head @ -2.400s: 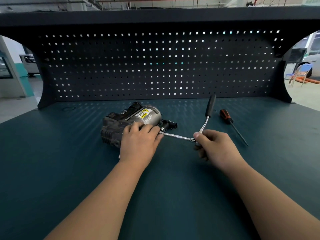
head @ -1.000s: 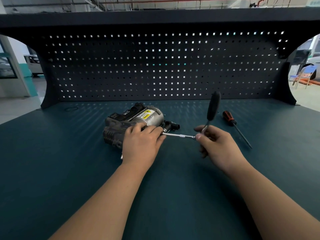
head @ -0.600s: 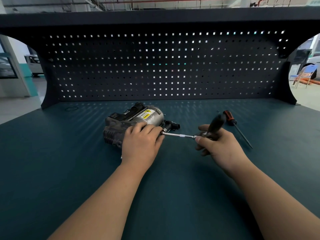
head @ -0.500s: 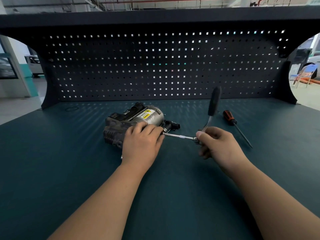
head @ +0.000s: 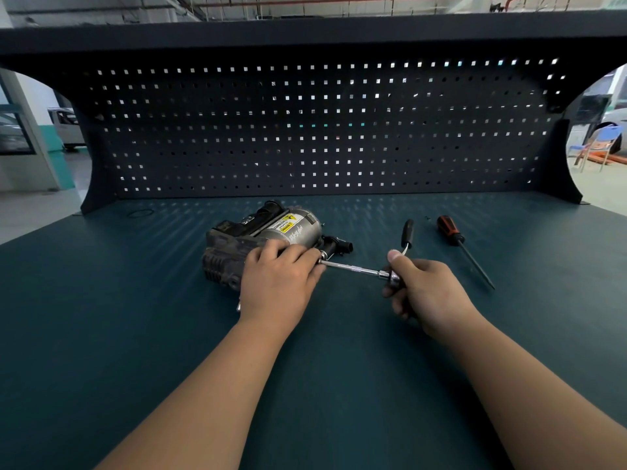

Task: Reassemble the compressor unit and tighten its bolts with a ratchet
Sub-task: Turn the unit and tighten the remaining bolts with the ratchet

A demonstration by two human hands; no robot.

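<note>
The compressor unit [head: 268, 234], a grey cylinder with a yellow warning label on a black housing, lies on the dark green bench. My left hand [head: 279, 281] rests on its near side, fingers curled over the body and holding it down. The ratchet [head: 356, 268] has a chrome extension bar running from the compressor's right end to its head, with the black handle [head: 407, 233] pointing up and away. My right hand [head: 425, 291] grips the ratchet at the head, thumb up against the shank.
A screwdriver [head: 456, 240] with an orange and black handle lies on the bench [head: 101, 334] right of the ratchet, tip pointing toward me. A black O-ring [head: 139, 213] lies at the back left. A perforated back panel [head: 322, 130] closes the bench's far side.
The ratchet handle has swung back and forth about the extension bar under my right hand; now it leans further away than half a second ago. My left hand and the compressor stayed put.
</note>
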